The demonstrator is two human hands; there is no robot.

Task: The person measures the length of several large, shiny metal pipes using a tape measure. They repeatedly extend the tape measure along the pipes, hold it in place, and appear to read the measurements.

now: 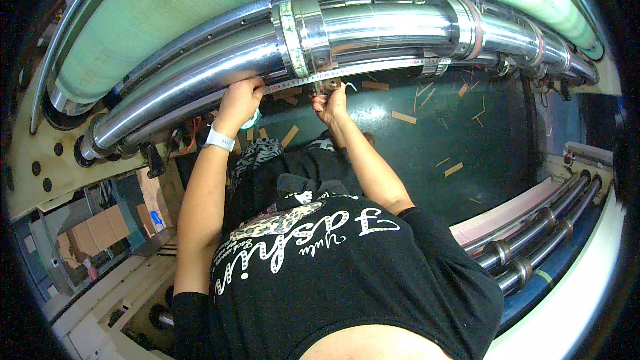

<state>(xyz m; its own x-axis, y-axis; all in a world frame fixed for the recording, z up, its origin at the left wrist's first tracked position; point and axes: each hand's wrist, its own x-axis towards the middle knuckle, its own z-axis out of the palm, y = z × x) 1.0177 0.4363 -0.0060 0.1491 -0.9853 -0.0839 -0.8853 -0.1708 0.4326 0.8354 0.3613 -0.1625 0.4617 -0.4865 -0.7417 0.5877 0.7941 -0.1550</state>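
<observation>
A measuring tape (372,66) is stretched along the lower steel shaft, its printed scale facing up. My left hand (241,101), with a pale watch on the wrist, pinches the tape. A round green-and-white object (252,119) shows partly behind that hand; it may be the tape's case. Just below the tape, my right hand (330,105) has its fingers closed around the underside of a metal collar (327,86). A thin, bent, bright piece (352,86) sticks out beside its fingers, possibly a hex key. Above lies a thicker polished shaft (390,27) bearing a wide steel collar (302,35).
A large green roller (200,15) spans the top of the view. More collars (465,25) sit along the thick shaft to the right. Cardboard scraps (403,117) litter the green floor (400,145). Further shafts with rings (532,240) lie at the lower right.
</observation>
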